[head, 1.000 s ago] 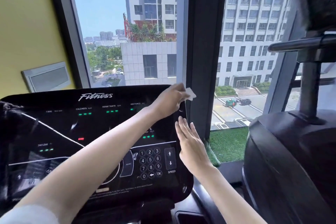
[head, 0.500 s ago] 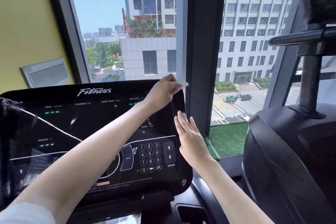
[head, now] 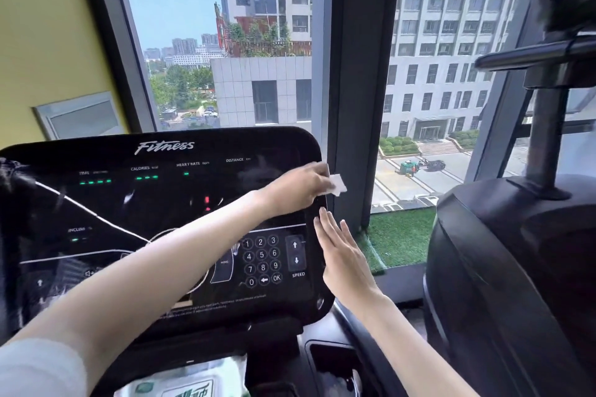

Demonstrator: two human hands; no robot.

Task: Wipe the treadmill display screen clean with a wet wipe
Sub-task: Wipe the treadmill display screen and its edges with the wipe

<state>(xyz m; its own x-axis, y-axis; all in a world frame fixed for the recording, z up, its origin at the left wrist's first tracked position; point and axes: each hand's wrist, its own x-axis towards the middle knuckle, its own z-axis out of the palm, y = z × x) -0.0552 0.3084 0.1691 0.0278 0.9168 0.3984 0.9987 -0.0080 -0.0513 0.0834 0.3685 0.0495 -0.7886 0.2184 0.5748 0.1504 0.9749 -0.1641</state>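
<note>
The right-hand rim of the display screen [head: 154,213] is being worked now. The wet wipe [head: 338,185] is pinched in the curled fingers of the left hand [head: 298,188], and a white corner of it is seen poking out past the console's edge, against the window frame. Half a second ago that hand was seen up at the top right corner. It has since been brought down the edge and is now found roughly level with the upper readouts, just above the right hand [head: 346,256]. The right hand has been kept where it was, fingers straight and together, nothing held, laid flat against the rim beside the speed arrows. A bracing touch may be judged, though actual contact cannot be confirmed. The view has been tipped lower too, so a pack of wipes [head: 183,380] is now shown at the bottom edge. The corner pass appears done, and the right border is being followed downward. The broad dark panel to the left and the keypad [head: 262,259] are crossed only by the forearm, and whether they have been wiped cannot be told.
</note>
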